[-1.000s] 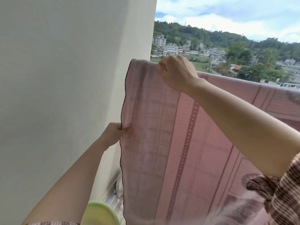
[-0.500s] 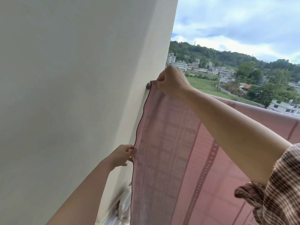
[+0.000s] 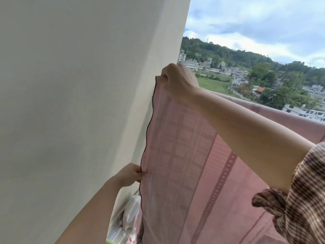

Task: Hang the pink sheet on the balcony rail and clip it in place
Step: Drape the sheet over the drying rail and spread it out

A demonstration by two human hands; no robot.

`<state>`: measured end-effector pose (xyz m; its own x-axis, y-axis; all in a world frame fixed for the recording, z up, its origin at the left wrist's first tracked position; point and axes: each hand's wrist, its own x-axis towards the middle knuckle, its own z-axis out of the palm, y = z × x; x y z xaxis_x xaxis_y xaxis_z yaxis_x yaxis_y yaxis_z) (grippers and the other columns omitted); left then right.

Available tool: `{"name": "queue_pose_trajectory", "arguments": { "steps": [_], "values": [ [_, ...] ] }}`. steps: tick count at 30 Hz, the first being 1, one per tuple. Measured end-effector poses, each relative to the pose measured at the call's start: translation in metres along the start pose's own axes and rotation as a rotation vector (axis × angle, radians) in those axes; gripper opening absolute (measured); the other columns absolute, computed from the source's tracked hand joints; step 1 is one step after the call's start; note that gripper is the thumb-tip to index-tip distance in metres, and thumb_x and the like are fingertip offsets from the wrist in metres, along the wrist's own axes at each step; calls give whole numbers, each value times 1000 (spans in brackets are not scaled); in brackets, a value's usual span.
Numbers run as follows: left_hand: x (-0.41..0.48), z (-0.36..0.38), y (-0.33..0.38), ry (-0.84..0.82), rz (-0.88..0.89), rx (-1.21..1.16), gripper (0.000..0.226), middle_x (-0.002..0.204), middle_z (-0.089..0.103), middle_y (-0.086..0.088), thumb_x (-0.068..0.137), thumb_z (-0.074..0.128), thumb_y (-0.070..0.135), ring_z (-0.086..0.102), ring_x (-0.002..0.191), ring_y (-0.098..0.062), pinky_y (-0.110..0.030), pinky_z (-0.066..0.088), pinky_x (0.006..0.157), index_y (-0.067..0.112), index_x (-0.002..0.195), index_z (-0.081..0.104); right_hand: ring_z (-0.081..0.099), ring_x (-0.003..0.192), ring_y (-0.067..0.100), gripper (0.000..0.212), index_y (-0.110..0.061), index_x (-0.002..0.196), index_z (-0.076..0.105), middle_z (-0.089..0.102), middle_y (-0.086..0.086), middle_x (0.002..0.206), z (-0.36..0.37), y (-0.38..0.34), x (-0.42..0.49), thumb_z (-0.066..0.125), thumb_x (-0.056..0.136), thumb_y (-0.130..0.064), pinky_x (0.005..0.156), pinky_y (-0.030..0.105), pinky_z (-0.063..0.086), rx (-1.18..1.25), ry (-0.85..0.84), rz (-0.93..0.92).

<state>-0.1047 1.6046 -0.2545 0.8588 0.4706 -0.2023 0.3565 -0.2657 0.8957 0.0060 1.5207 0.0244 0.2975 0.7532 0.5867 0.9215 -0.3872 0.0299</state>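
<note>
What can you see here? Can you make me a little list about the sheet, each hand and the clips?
sheet: pink sheet, hanging down beside the wall
left hand: pinches the sheet's dark side edge, low down
right hand: grips the sheet's top corner next to the wall
clips: none in view
behind: houses and green hills under a cloudy sky

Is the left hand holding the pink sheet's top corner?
No, the left hand pinches the pink sheet at its side edge; the right hand grips the top corner.
</note>
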Motion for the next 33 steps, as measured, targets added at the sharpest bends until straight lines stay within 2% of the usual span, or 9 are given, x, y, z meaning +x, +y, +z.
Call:
{"name": "queue_pose_trajectory", "arguments": {
  "steps": [5, 7, 10, 13, 16, 18, 21, 24, 33],
  "values": [
    [11, -1, -12, 294, -20, 159, 20, 79, 64, -10, 90, 52, 12, 55, 72, -25, -30, 45, 67, 12, 76, 66, 58, 76, 37, 25, 0, 82, 62, 64, 16, 79, 1, 1, 0, 49, 93, -18, 69, 34, 40, -16, -29, 17],
    [13, 8, -9, 258, -64, 103, 16, 83, 65, -10, 90, 51, 13, 55, 73, -24, -30, 47, 64, 11, 85, 67, 59, 89, 32, 26, -6, 92, 65, 67, 11, 91, 1, 4, -10, 46, 95, -24, 88, 42, 42, -70, -27, -23],
    [12, 16, 14, 317, -83, 11, 31, 89, 63, -7, 87, 47, 5, 55, 71, -19, -23, 39, 55, 10, 114, 60, 54, 112, 23, 30, -12, 114, 60, 64, 4, 114, -6, 16, -31, 48, 94, -29, 95, 44, 36, -129, 83, -128],
    [2, 17, 61, 650, -6, -86, 48, 128, 55, -14, 86, 46, 4, 52, 114, -29, -33, 42, 91, 10, 133, 43, 52, 116, 20, 38, -13, 120, 57, 61, 3, 121, -24, 38, -59, 48, 93, -38, 98, 42, 37, -106, 142, -128],
    [-23, 28, 133, 1024, 299, -189, 57, 138, 44, -14, 80, 40, -5, 37, 128, -29, -33, 30, 102, 7, 136, 36, 53, 115, 19, 40, -14, 121, 57, 61, 2, 123, -50, 71, -95, 48, 92, -40, 96, 42, 40, -82, 186, -77],
    [-40, 45, 180, 1138, 613, -74, 59, 137, 43, -18, 75, 39, -8, 35, 127, -30, -29, 27, 106, 1, 134, 38, 55, 114, 20, 39, -13, 120, 58, 62, 3, 122, -69, 97, -125, 49, 92, -38, 95, 42, 42, -80, 219, -27],
    [-63, 91, 244, 1037, 934, 125, 50, 139, 40, -21, 80, 43, -3, 32, 129, -25, -13, 13, 110, -2, 130, 42, 56, 112, 20, 38, -12, 119, 59, 63, 3, 121, -101, 141, -176, 46, 93, -37, 94, 42, 42, -121, 240, 80],
    [-83, 152, 296, 873, 1081, 300, 40, 140, 41, -17, 87, 46, 1, 31, 133, -27, -25, 16, 114, 1, 127, 47, 56, 111, 19, 37, -11, 118, 59, 63, 4, 120, -136, 189, -235, 45, 93, -35, 93, 40, 41, -188, 236, 196],
    [-142, 382, 404, 545, 1133, 536, 41, 140, 46, -8, 94, 44, 19, 32, 135, -21, -38, 17, 117, 12, 134, 45, 54, 113, 22, 34, -10, 117, 58, 62, 5, 120, -258, 326, -449, 47, 92, -31, 96, 37, 36, -342, 205, 474]
  ]
}}
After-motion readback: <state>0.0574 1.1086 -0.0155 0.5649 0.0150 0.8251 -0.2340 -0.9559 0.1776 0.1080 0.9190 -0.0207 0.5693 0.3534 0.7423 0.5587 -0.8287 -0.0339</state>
